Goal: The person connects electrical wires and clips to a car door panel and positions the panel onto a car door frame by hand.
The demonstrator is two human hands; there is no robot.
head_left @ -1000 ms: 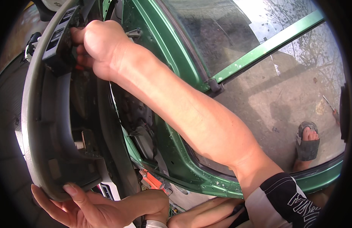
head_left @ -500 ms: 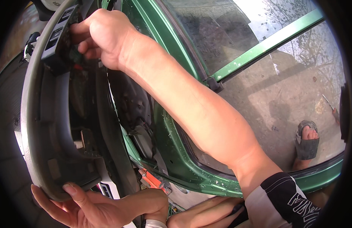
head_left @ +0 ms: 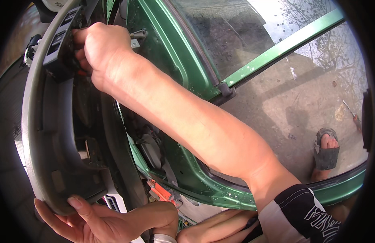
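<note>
A dark grey door trim panel stands on edge along the left, away from the green car door. My left hand is closed on its near end, with the thumb on one side and the fingers on the other. At the panel's far end sits a black window switch unit. My right hand has its fingers curled against the back of that unit. The fingertips are hidden there, so what they grip does not show. A bit of red shows just below them.
The door's window glass fills the upper right, crossed by a green frame bar. Beyond it are a sandaled foot and a screwdriver on concrete. An orange tool lies below the door.
My right hand has moved slightly left and down, deeper behind the switch unit, uncovering a metal bracket on the door. My left hand and the panel have stayed nearly still.
</note>
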